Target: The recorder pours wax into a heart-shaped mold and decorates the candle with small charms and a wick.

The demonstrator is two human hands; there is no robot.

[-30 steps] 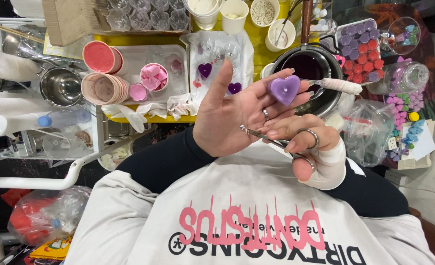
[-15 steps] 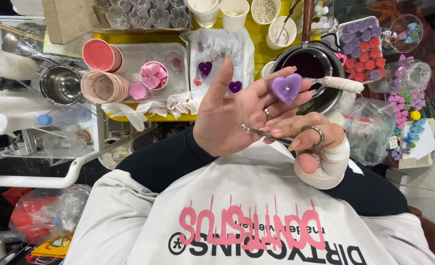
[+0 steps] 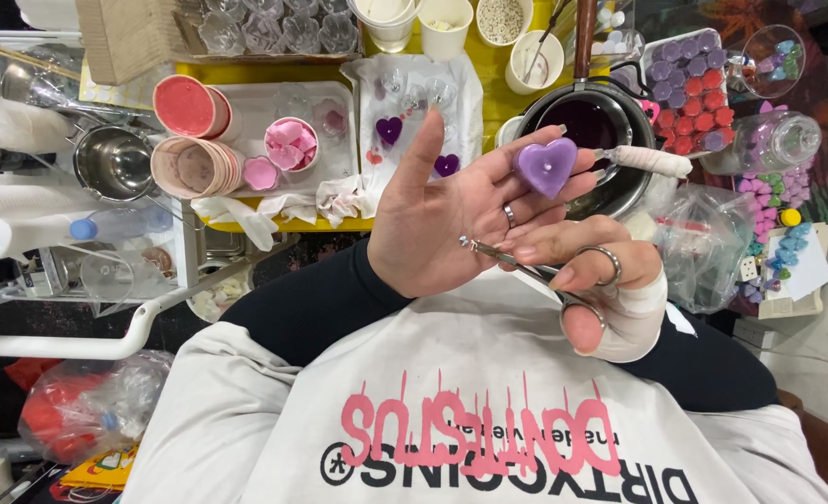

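My left hand (image 3: 437,229) is held palm up in front of my chest, fingers spread toward the right. A purple heart-shaped candle (image 3: 545,165) with a small wick dot rests on its fingertips. My right hand (image 3: 610,294), wrapped in a white bandage near the wrist, grips small metal scissors (image 3: 524,265) with fingers through the rings. The scissor tips point left and lie over my left palm, just below the candle and apart from it.
A pot of dark purple wax (image 3: 584,126) sits behind the candle. On a yellow tray (image 3: 283,224) are pink cups (image 3: 190,107) and small purple hearts (image 3: 389,130). A box of red and purple candles (image 3: 685,93) is at right, a metal bowl (image 3: 113,163) at left.
My right hand has slid slightly down and to the right with the scissors. My left hand and the candle have stayed nearly still.
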